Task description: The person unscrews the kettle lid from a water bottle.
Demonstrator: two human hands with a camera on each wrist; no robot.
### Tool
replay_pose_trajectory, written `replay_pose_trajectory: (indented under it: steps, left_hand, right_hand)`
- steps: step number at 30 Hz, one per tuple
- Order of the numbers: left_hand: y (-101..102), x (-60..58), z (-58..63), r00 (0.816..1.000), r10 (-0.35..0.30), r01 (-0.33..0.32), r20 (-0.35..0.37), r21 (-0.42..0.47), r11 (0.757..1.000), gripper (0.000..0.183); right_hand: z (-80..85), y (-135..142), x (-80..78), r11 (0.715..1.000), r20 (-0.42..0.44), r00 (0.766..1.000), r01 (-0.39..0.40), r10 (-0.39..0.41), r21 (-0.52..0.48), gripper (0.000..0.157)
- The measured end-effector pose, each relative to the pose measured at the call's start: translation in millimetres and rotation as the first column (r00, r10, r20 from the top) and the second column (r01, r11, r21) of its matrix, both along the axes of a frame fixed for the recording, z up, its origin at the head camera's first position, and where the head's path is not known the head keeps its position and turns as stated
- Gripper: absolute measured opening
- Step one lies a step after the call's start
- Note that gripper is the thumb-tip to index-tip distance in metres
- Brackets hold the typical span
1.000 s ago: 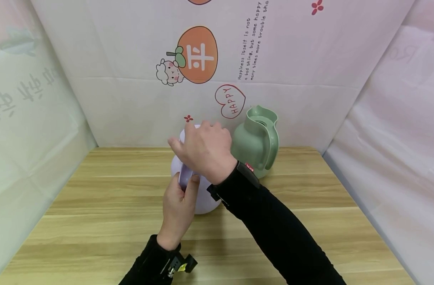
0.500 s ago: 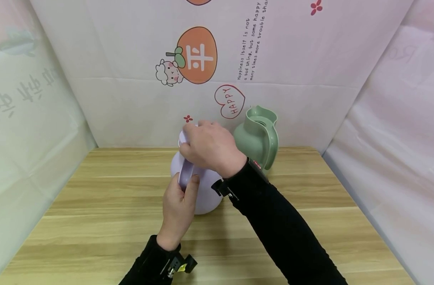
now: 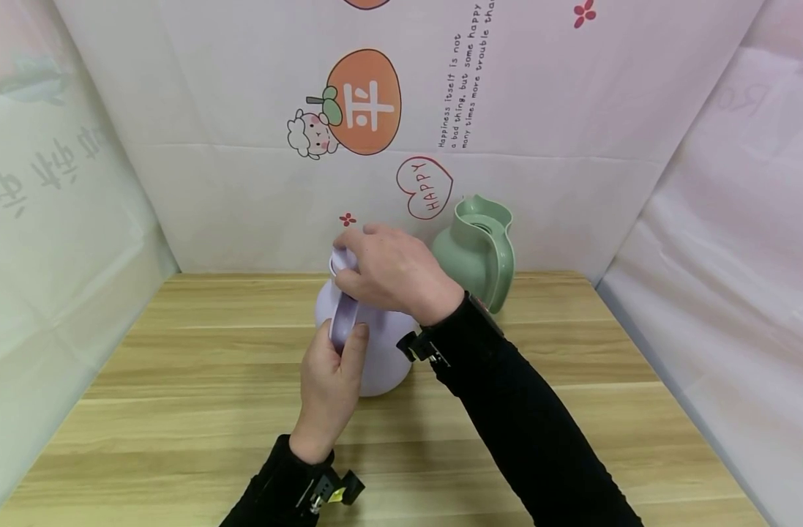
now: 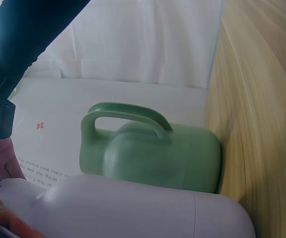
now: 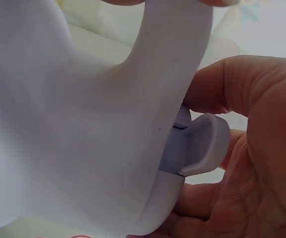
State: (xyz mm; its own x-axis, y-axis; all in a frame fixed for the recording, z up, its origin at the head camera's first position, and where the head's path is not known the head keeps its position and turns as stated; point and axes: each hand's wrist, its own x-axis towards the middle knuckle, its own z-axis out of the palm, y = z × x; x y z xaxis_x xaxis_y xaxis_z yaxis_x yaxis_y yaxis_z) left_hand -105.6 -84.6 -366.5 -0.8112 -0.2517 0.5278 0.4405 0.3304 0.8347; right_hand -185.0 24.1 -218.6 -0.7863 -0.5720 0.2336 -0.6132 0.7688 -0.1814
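Observation:
A lavender thermos jug (image 3: pixel 383 359) stands upright on the wooden table, its handle (image 3: pixel 344 322) toward the person. My left hand (image 3: pixel 330 380) grips that handle, thumb on the right side. Over the jug's top, my right hand (image 3: pixel 401 271) has its fingers and thumb curled round the lid at the mouth (image 3: pixel 338 260). From the right wrist view, a small raised tab (image 5: pixel 215 146) on the lid sticks out between the thumb and the fingers (image 5: pixel 195 201). The palm hides most of the lid in the head view.
A green thermos jug (image 3: pixel 467 260) stands just behind and right of the lavender one, partly hidden by the right arm. The wooden table (image 3: pixel 177 410) reaches back to a printed white cloth (image 3: pixel 256 205), with cloth walls on both sides.
My right hand has turned and shifted slightly right over the jug's top; its thumb, stretched out left before, now lies in against the mouth. The left hand and jug stay in place.

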Motion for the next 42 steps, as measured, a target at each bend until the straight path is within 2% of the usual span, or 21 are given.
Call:
replay_pose_trajectory:
  steps: [4, 7, 10, 13, 16, 24, 33, 37, 42]
  left_hand:
    - [0, 0.0, -0.4, 1.000, 0.007, -0.007, 0.001, -0.001, 1.000, 0.022]
    - [0, 0.3, -0.6, 1.000, 0.009, -0.009, -0.001, -0.003, 1.000, 0.022]
    - [0, 0.4, -0.6, 1.000, 0.007, -0.007, 0.001, -0.001, 1.000, 0.022]
    - [0, 0.2, -0.5, 1.000, 0.005, -0.005, 0.007, 0.000, 1.000, 0.023]
    - [0, 0.4, -0.2, 1.000, 0.006, -0.006, 0.018, -0.001, 1.000, 0.024]
    - [-1, 0.3, 0.1, 1.000, 0.004, -0.004, 0.019, -0.004, 1.000, 0.024]
    - [0, 0.8, 0.9, 1.000, 0.006, -0.006, 0.001, -0.004, 1.000, 0.022]
    - [0, 0.6, 0.0, 1.000, -0.004, 0.004, -0.002, 0.006, 1.000, 0.021]
    - [0, 0.7, -1.5, 1.000, -0.016, 0.017, -0.017, 0.024, 1.000, 0.019]
  right_hand:
    - [-2.3, 0, 0.2, 1.000, -0.023, 1.000, 0.003, -0.003, 0.004, 0.043]
    - [-4.8, -1, 0.9, 0.999, -0.035, 0.999, 0.039, -0.038, 0.019, 0.043]
    - [-6.5, -4, 2.4, 0.991, -0.054, 0.991, 0.127, -0.125, 0.040, 0.047]
    - [-6.9, -6, 4.4, 0.972, -0.070, 0.973, 0.224, -0.220, 0.063, 0.053]
    - [-7.3, -7, 5.3, 0.959, -0.091, 0.960, 0.273, -0.266, 0.077, 0.054]
    - [-11.5, -7, 4.0, 0.966, -0.141, 0.958, 0.256, -0.251, 0.021, 0.043]
    - [-11.8, -5, 3.7, 0.974, -0.205, 0.952, 0.227, -0.225, -0.016, 0.042]
    - [-8.1, -4, 4.0, 0.976, -0.228, 0.949, 0.215, -0.219, -0.045, 0.044]
    - [-2.8, 0, 4.2, 0.972, -0.195, 0.953, 0.221, -0.233, -0.083, 0.053]
